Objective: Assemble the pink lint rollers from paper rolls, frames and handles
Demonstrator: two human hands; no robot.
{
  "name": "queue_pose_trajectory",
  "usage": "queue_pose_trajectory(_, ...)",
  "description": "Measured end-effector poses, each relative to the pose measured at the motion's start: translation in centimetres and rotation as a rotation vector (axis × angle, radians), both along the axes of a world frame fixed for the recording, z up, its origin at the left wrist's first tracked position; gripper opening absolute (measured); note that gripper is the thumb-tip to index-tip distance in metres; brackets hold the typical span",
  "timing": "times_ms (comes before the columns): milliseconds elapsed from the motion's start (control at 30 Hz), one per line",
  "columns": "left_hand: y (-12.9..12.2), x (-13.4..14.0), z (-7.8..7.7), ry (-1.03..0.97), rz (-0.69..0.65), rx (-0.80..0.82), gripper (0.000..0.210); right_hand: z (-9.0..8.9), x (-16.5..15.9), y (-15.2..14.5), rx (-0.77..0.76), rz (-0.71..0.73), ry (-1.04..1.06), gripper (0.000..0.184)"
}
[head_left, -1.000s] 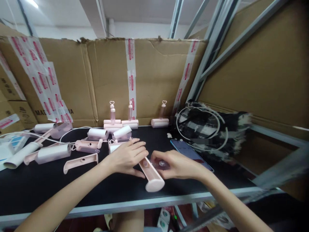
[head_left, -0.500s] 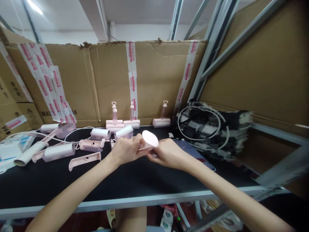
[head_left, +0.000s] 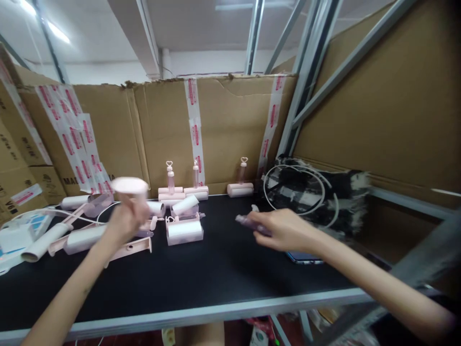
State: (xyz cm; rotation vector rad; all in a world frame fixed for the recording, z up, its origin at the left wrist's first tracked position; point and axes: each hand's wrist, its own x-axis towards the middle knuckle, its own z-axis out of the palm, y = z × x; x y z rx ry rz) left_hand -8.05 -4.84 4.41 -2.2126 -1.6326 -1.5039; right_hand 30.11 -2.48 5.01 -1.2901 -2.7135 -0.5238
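Observation:
My left hand [head_left: 124,223], raised over the left part of the table, grips a pale pink piece with a broad oval top [head_left: 130,185]; motion blurs both. On the right, my right hand [head_left: 284,228] has its fingers closed round a small translucent pinkish tube [head_left: 248,222], whose far end lies inside the grip. Between the hands, a white roll in a clear pinkish case [head_left: 185,231] rests on the black table top [head_left: 216,274]. Below my left hand lies an open pink shell [head_left: 134,248], partly covered by the wrist.
Pink roller pieces with upright heart-topped tubes [head_left: 241,189] stand along the cardboard wall [head_left: 219,129]. White rolls [head_left: 45,241] and cables crowd the left. A phone [head_left: 304,258] lies under my right forearm, near a black-and-white furry cloth [head_left: 345,192] with a coiled white cable.
My hands have moved apart from the middle: the left went left with the pink oval-topped piece, the right went right with the translucent tube. The cased white roll is now uncovered.

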Motion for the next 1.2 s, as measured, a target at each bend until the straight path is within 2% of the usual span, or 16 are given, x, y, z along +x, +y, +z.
queue_pose_trajectory(33, -0.9, 1.3, -0.9, 0.197, 0.015, -0.034, 0.028, -0.5, -1.1, -0.2, -0.051, 0.073, -0.001, 0.017)
queue_pose_trajectory(67, -1.8, 2.8, -1.9, 0.410, -0.028, -0.062, 0.022, -1.0, -2.4, -0.3, -0.086, 0.136, 0.000, 0.020)
queue_pose_trajectory(133, -3.5, 5.3, -3.8, 0.752, -0.197, -0.063, 0.019, -2.3, -5.5, -0.6, -0.123, 0.226, 0.025, 0.027)
queue_pose_trajectory(167, -4.1, 6.1, -4.5, 0.879, -0.261, -0.032, 0.022, -3.0, -6.9, -0.6, -0.136, 0.254, 0.036, 0.028)
queue_pose_trajectory(233, -5.0, 6.6, -5.9, 1.011, -0.284, 0.034, 0.026, -4.2, -9.5, -0.4, -0.120, 0.303, 0.055, 0.028)
queue_pose_trajectory(333, -5.0, 5.7, -7.5, 1.020, -0.173, 0.089, 0.030, -5.5, -11.9, 0.3, -0.033, 0.336, 0.091, 0.031)
queue_pose_trajectory(400, -4.7, 5.0, -8.3, 0.996, -0.102, 0.118, 0.039, -5.9, -12.3, 0.8, -0.002, 0.292, 0.129, 0.038)
queue_pose_trajectory(533, -4.6, 4.2, -8.8, 0.961, -0.078, 0.145, 0.043, -6.2, -10.8, 2.1, -0.044, 0.093, 0.188, 0.079)
queue_pose_trajectory(600, -5.3, 3.6, -8.7, 0.938, -0.101, 0.111, 0.041, -6.2, -10.0, 2.6, -0.106, 0.059, 0.191, 0.093)
queue_pose_trajectory(667, -6.6, 2.3, -8.5, 0.911, -0.096, 0.083, 0.040, -6.2, -9.8, 3.0, -0.209, 0.103, 0.219, 0.088)
queue_pose_trajectory(800, -9.1, -2.1, -8.8, 0.868, -0.013, 0.043, 0.040, -6.1, -10.6, 2.7, -0.409, 0.250, 0.337, 0.062)
queue_pose_trajectory(900, -9.9, -5.8, -9.5, 0.877, 0.075, -0.008, 0.041, -6.2, -11.8, 2.2, -0.503, 0.295, 0.357, 0.062)
queue_pose_trajectory(1033, -9.0, -9.0, -10.8, 0.869, 0.194, 0.020, 0.038, -7.3, -14.6, 1.6, -0.454, 0.288, 0.353, 0.071)
queue_pose_trajectory(1200, -7.0, -10.9, -12.7, 0.844, 0.307, -0.025, 0.042, -8.4, -19.2, 1.5, -0.324, 0.211, 0.365, 0.076)
